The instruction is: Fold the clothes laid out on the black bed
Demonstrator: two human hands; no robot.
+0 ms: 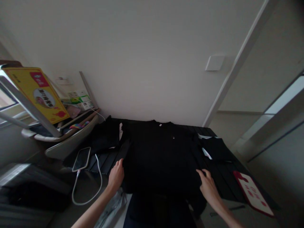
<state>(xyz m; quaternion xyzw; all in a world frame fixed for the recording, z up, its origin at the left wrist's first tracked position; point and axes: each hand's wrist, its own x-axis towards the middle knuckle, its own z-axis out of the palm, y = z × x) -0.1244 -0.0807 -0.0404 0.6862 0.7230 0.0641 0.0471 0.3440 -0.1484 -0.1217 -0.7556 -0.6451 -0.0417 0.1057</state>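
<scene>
Across the lower middle of the head view, a black T-shirt [161, 155] lies spread flat and unfolded on a slatted black tabletop [224, 186], collar toward 12 o'clock. At 7 o'clock, the left hand [116, 176] meets its edge, fingers [120, 166] together, any grip unclear. At 5 o'clock, the right hand [208, 189] rests on it, fingers [201, 172] apart, unclamped. Black garments [104, 136] lie bunched at 10 o'clock. Further out at 10 o'clock, a white plastic basket [47, 136] holds cartons [79, 101].

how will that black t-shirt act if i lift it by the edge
The black T-shirt will probably sag floppily, since it lies limp and flat on the slatted black table. It looks like thin knit, so likely light for its size.
</scene>
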